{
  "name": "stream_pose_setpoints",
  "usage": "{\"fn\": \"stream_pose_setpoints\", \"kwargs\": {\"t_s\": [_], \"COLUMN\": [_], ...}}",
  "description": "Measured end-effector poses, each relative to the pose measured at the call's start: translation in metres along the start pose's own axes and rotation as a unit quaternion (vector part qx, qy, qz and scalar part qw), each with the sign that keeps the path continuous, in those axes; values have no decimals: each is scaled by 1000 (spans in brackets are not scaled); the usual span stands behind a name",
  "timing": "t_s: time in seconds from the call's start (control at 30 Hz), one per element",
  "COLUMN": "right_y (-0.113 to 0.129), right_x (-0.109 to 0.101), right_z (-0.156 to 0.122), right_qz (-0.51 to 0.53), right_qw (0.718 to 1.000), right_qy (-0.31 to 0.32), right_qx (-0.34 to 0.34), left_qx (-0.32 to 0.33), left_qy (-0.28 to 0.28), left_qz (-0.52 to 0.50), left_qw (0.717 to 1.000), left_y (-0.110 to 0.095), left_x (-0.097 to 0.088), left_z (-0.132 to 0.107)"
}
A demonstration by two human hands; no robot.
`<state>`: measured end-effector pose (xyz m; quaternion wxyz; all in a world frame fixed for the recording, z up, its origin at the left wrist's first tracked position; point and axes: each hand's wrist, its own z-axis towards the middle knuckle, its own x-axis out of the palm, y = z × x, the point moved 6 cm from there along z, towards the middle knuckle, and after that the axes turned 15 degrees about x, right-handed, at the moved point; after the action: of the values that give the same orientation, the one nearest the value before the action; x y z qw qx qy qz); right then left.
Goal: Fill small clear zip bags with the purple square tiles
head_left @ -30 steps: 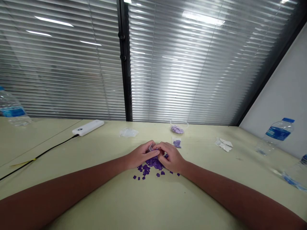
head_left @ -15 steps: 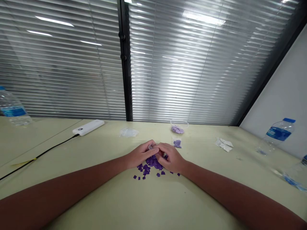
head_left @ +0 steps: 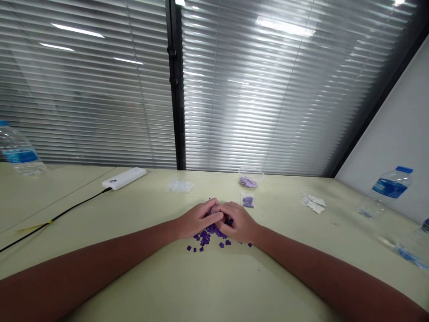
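Note:
Over a pile of small dark purple square pieces (head_left: 204, 237), my two hands meet at the middle of the table. My left hand (head_left: 197, 219) is closed on a small clear plastic bag (head_left: 212, 209), of which only an edge shows between the fingers. My right hand (head_left: 239, 221) is closed as well, its curled fingertips against the bag and the left fingers. Whether purple pieces are in its grip is hidden. Just beyond the hands lies a small clear bag with lighter purple pieces (head_left: 248, 201).
A clear round tub (head_left: 250, 175) with pale purple pieces stands at the back. Flat clear bags (head_left: 180, 185) lie left of it, and crumpled white paper (head_left: 313, 202) lies to the right. A white power bank (head_left: 124, 178) trails a black cable. Water bottles (head_left: 389, 188) stand at both sides.
Both hands have shifted slightly, and the right fingers now cover more of the clear bag. A purple piece has come into sight just beyond the left hand.

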<state>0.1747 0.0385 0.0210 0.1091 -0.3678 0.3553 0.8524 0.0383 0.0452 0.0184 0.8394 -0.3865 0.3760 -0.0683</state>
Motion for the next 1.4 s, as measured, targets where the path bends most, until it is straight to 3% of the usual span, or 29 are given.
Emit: {"fn": "stream_pose_setpoints", "kwargs": {"t_s": [0.4,0.8,1.03,1.4], "right_y": [-1,-8,-16,-16], "right_x": [-3,-10,-4,2], "right_z": [0,-1,4,4], "right_qz": [-7,-19,-24,0], "right_qw": [1000,995,995,998], "right_qy": [-27,-87,-43,3], "right_qx": [2,51,82,57], "left_qx": [-22,-26,-27,-11], "left_qy": [-35,-22,-14,8], "left_qz": [-11,4,15,24], "left_qw": [999,999,999,1000], "left_y": [6,7,12,6], "left_x": [-2,-3,-2,-1], "left_z": [1,2,1,2]}}
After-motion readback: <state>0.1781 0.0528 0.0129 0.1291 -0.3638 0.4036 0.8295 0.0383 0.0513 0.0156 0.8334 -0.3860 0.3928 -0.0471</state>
